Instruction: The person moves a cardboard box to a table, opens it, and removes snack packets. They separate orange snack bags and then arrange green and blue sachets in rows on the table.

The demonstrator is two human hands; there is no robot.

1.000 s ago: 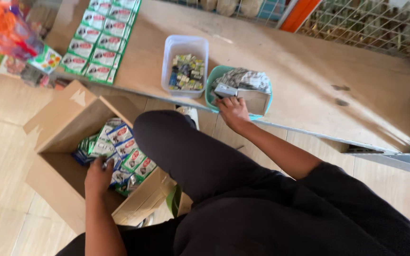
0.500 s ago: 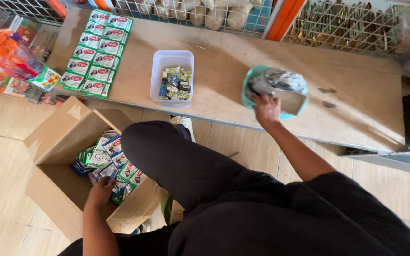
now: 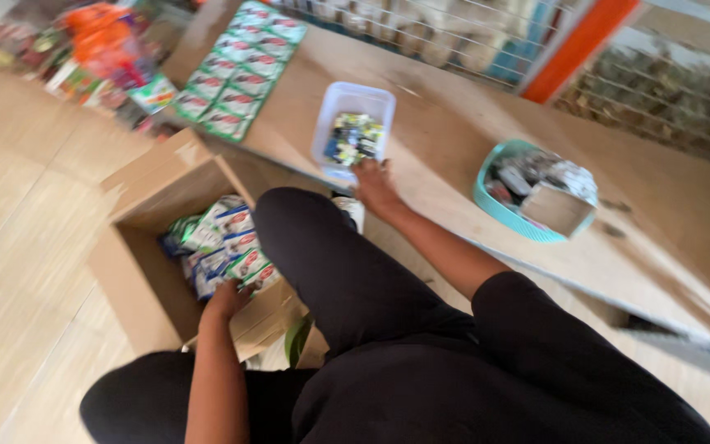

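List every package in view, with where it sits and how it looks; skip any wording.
Packets: in the cardboard box on the floor, flat, green and white with red; left hand on them.
Packet rows: laid flat on the shelf, same colours.
Small packs: in the clear tub, dark and yellow; right hand at its rim.
Orange bags: far left, blurred.

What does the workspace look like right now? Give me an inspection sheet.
Surface: wooden shelf, mostly bare; tan floor below.
Job's things: cardboard box of green packets; clear tub of small packs.
Clutter: teal basket of mixed items; rows of green packets on the shelf; orange packages.
Hands: left hand on the box's packets; right hand at the tub's near edge.
Cables: nothing seen.
Surroundings: wire mesh racks, orange post.
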